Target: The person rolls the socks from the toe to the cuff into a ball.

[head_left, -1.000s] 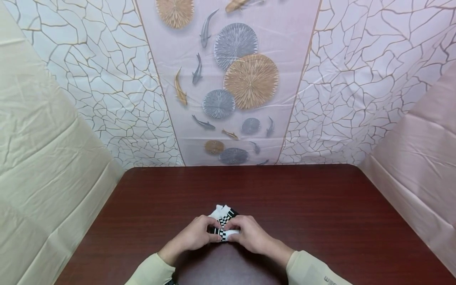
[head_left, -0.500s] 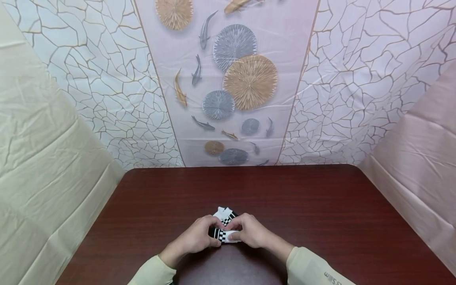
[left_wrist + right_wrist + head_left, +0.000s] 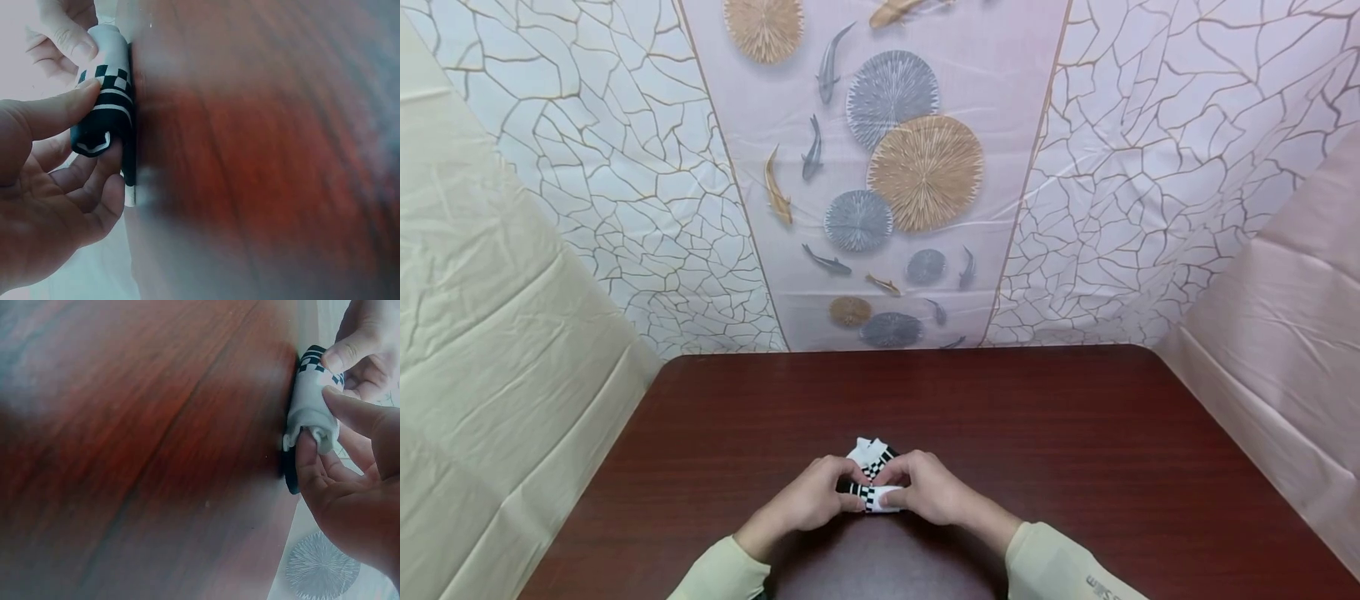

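A pair of black-and-white socks with a checkered band lies crossed near the front of the table, the near part rolled into a small cylinder (image 3: 871, 497). Beyond the fingers, their flat white ends (image 3: 867, 451) spread on the wood. My left hand (image 3: 811, 495) pinches the black end of the roll between thumb and fingers. At the white end, my right hand (image 3: 928, 490) grips it the same way. The left wrist view shows the dark roll end (image 3: 103, 128) with a white edge inside; in the right wrist view, white layers (image 3: 312, 422) curl around a fingertip.
The dark reddish-brown wooden table (image 3: 1037, 417) extends around both hands. A patterned cloth (image 3: 917, 275) with fish and round leaf shapes hangs behind its far edge. Plain cloth walls (image 3: 505, 375) stand at both sides.
The socks' flat far ends have drawn slightly nearer to the hands. Both hands keep hold of the roll, with only small shifts of the fingers and thumbs.
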### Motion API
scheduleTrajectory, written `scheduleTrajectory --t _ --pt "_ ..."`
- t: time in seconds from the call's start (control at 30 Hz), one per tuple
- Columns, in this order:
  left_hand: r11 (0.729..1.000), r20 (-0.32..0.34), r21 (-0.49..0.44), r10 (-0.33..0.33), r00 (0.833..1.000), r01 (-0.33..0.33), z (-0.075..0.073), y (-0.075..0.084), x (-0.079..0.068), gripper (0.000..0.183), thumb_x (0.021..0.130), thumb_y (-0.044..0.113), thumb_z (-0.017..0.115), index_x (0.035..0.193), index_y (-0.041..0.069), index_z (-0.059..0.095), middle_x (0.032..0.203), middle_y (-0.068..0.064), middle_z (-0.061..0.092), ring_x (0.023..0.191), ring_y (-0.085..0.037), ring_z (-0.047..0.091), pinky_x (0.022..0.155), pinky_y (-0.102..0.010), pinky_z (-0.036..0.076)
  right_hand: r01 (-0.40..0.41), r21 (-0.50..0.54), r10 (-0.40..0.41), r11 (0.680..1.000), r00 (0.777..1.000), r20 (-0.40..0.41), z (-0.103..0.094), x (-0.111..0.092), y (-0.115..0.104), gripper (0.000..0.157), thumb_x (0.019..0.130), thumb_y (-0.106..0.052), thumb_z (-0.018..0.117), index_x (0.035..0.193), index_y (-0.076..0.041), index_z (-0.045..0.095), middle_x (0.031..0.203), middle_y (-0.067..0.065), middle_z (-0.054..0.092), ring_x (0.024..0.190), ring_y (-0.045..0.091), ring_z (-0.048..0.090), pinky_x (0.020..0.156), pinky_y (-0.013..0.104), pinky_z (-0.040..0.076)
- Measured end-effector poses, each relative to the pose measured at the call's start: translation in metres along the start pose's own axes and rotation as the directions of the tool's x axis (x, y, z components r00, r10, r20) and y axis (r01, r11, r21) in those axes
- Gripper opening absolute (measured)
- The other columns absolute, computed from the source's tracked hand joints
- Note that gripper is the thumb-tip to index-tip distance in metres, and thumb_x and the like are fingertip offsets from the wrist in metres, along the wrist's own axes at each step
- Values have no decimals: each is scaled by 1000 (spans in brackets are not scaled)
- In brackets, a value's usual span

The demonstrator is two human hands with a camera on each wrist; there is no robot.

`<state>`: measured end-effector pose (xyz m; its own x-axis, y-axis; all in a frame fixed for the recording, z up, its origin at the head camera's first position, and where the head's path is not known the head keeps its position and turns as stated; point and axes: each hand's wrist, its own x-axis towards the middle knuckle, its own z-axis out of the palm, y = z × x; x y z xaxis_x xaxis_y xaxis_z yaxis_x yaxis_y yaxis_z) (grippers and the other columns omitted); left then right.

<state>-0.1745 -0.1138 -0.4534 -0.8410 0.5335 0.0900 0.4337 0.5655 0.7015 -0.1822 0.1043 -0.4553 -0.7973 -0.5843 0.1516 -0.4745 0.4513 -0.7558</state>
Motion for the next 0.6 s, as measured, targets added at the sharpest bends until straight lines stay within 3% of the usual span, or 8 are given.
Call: scheduleTrajectory --t 0.3,0.6 --pt "999 26 -26 -25 999 26 -2 -1 1 12 84 9 80 93 10 72 91 4 69 84 -11 60 76 -32 49 84 -130 -92 988 994 -59 7 -4 0 23 75 -10 87 93 -12 73 90 -4 66 83 8 61 73 25 51" --pt "999 40 -41 -21 999 22 -2 -1 0 12 87 8 77 99 6 74 88 3 71 80 -7 59 72 -27 48 121 -240 -128 963 992 -14 9 -6 0 35 75 -10 87 105 -15 72 100 -3 66 90 8 60 79 26 50"
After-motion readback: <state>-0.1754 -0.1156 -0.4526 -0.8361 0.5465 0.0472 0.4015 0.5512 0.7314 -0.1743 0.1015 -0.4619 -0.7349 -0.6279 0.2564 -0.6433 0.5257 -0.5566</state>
